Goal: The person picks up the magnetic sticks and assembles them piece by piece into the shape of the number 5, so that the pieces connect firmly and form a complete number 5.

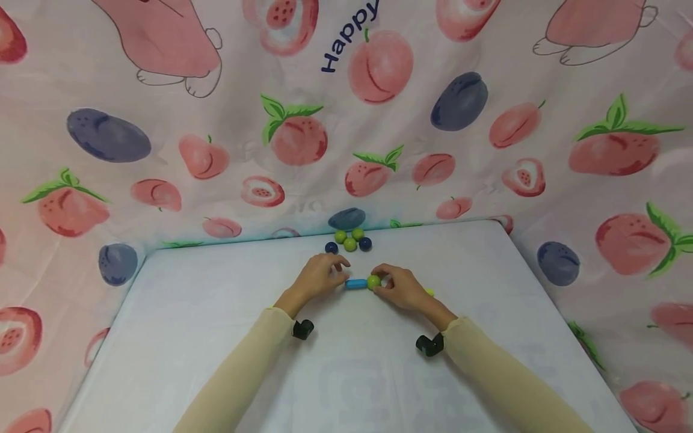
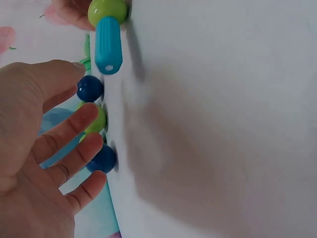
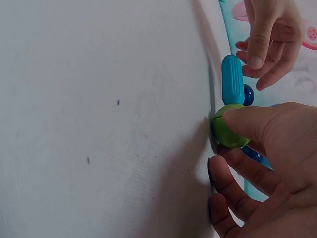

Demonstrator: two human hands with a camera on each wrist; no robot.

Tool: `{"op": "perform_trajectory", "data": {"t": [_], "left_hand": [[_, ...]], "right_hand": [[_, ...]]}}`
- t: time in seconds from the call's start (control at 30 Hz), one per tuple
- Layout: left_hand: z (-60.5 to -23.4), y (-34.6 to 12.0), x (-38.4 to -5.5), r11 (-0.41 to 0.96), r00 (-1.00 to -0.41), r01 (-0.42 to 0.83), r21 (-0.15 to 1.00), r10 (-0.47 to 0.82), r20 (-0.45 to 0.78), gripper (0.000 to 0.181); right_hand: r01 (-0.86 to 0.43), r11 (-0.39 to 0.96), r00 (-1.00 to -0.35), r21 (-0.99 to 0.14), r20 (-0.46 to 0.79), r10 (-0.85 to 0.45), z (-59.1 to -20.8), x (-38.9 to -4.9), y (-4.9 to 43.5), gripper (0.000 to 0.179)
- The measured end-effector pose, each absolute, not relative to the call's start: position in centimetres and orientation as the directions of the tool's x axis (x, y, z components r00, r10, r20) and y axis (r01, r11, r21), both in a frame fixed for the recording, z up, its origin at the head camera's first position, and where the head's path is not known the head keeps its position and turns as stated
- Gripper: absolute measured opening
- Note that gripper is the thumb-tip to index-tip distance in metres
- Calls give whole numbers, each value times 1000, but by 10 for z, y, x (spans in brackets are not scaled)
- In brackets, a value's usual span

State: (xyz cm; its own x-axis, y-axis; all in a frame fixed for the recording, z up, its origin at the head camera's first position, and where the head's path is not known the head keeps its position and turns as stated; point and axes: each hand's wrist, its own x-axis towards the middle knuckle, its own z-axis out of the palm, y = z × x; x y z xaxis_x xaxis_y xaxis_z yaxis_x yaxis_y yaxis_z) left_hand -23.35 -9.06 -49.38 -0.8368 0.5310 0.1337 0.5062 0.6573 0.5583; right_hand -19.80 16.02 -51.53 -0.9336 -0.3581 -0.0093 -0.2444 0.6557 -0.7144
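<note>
My right hand (image 1: 403, 288) pinches a green ball (image 3: 229, 130) between thumb and fingers, close over the white table. A short ribbed blue rod (image 1: 356, 284) extends from the ball toward the left, its end against the ball. A small hole shows in the rod's free end in the left wrist view. My left hand (image 1: 320, 275) holds nothing; its fingers are spread and loosely bent near that free end.
Behind the hands, several loose balls cluster near the table's back edge, among them a green ball (image 1: 350, 245) and a dark blue ball (image 1: 365, 244). A yellow piece (image 1: 430, 292) peeks out behind the right wrist. A fruit-printed cloth (image 1: 243, 120) hangs behind the white table (image 1: 216, 337).
</note>
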Motion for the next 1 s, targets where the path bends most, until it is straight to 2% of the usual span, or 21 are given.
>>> {"op": "perform_trajectory", "data": {"t": [0.27, 0.53, 0.87, 1.0], "left_hand": [[-491, -99, -246, 660, -837, 514, 548, 525, 153, 27], [-491, -105, -253, 691, -866, 479, 541, 474, 160, 31], [-494, -104, -258, 739, -920, 392, 548, 334, 207, 29], [-496, -102, -260, 759, -943, 331, 560, 261, 204, 34]], "right_hand": [[-254, 657, -932, -710, -2, -362, -515, -198, 161, 33], [-266, 657, -929, -706, 5, -371, -516, -197, 161, 34], [-265, 653, -928, -710, 3, -373, -515, -196, 160, 35], [-267, 655, -927, -706, 4, -374, -516, -197, 160, 35]]}}
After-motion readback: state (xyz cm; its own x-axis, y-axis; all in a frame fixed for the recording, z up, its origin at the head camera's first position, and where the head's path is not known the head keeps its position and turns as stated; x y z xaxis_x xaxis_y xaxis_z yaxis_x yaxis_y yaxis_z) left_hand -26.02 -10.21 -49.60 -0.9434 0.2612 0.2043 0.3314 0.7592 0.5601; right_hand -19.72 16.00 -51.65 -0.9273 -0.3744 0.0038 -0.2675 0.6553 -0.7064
